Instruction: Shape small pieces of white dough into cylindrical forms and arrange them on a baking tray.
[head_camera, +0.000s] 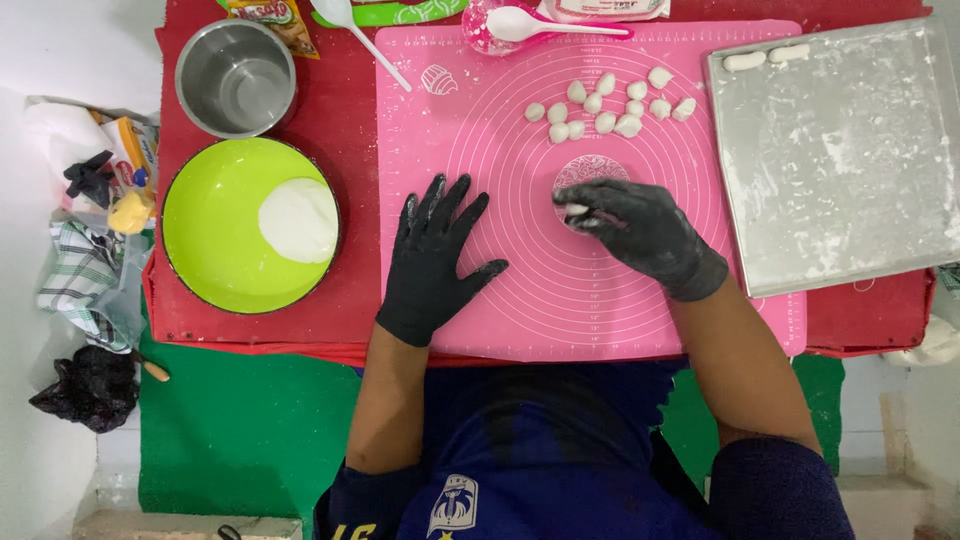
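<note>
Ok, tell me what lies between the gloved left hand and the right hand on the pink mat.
Head view: only bare pink mat lies between the left hand and the right hand. The small dough pieces sit farther up the mat.

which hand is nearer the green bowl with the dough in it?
Left. The left hand lies flat on the pink mat, just right of the green bowl. The right hand is farther right, fingertips on a small dough piece at mat centre.
</note>
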